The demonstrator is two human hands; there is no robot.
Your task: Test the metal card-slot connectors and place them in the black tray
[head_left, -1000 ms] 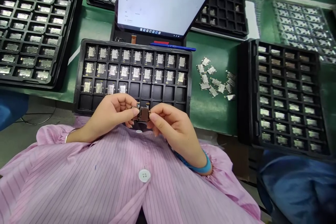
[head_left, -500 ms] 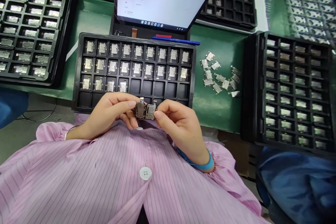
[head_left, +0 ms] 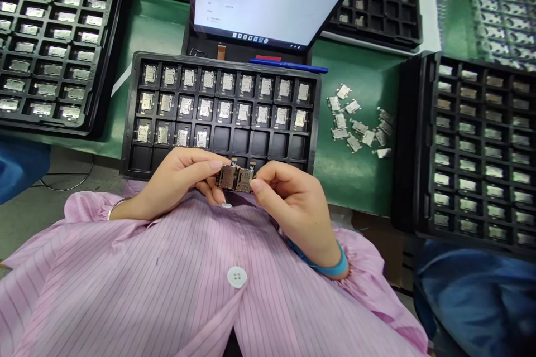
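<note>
Two small circuit boards with metal SIM card holders are held up side by side, close together, over the near edge of the black tray (head_left: pixel 279 145). My left hand (head_left: pixel 178 181) pinches the left board (head_left: pixel 226 177) between thumb and fingers. The thumb and forefinger of my right hand (head_left: pixel 295 201) are closed on the outer edge of the right board (head_left: pixel 244 180). Whether the two boards are joined I cannot tell. Similar boards sit in the tray's two far rows and the left part of the third row. My hands partly hide its nearest row.
Several loose metal pieces (head_left: pixel 359 127) lie on the green table right of the tray. Filled black tray stacks stand left (head_left: pixel 90 117) and right (head_left: pixel 412 139). Behind are a laptop (head_left: pixel 268 0), a blue pen (head_left: pixel 288 65) and another black tray (head_left: pixel 385 17). Blue-clothed people sit at both sides.
The whole view has shifted slightly, so things appear further right. The two boards are tilted a little differently, and both hands keep the same grip.
</note>
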